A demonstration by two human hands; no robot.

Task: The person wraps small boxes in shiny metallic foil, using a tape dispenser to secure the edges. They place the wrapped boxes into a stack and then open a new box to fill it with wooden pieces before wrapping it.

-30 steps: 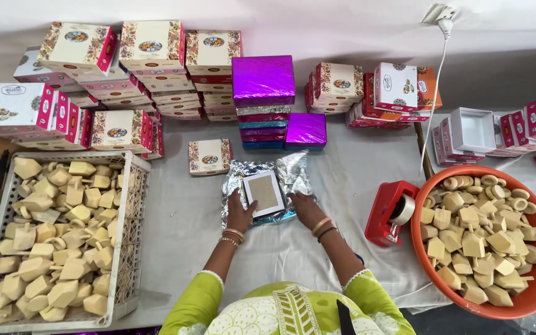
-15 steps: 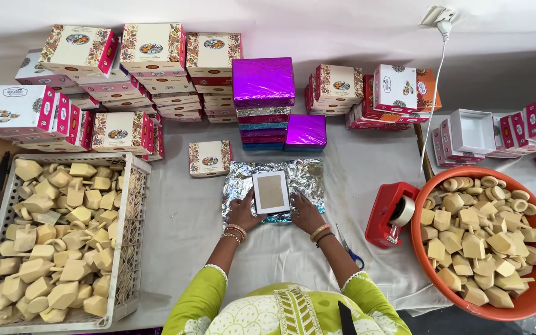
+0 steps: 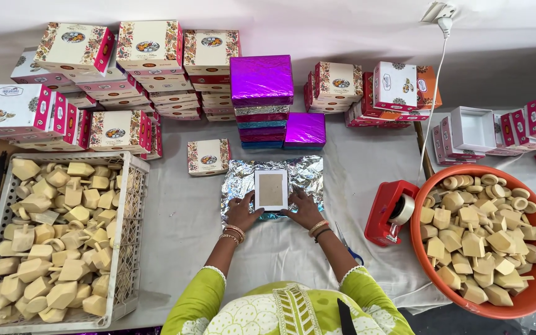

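A small white box (image 3: 271, 189) with a tan face lies flat in the middle of a crinkled silver foil sheet (image 3: 305, 170) on the cloth-covered table. My left hand (image 3: 243, 212) rests on the foil at the box's near left corner, fingers touching it. At the near right corner my right hand (image 3: 304, 209) does the same. Both hands press down on foil and box, neither grips anything.
A white crate (image 3: 128, 248) of tan wedge pieces stands left, an orange tub (image 3: 528, 304) of similar pieces right. A red tape dispenser (image 3: 391, 214) and blue scissors (image 3: 348, 248) lie right of my hands. Printed boxes (image 3: 150, 46) and purple wrapped boxes (image 3: 262, 79) stack behind.
The foil's right side, folded up a second ago, now lies spread flat. The box was turned straight and centred. Both hands slid to its near corners.
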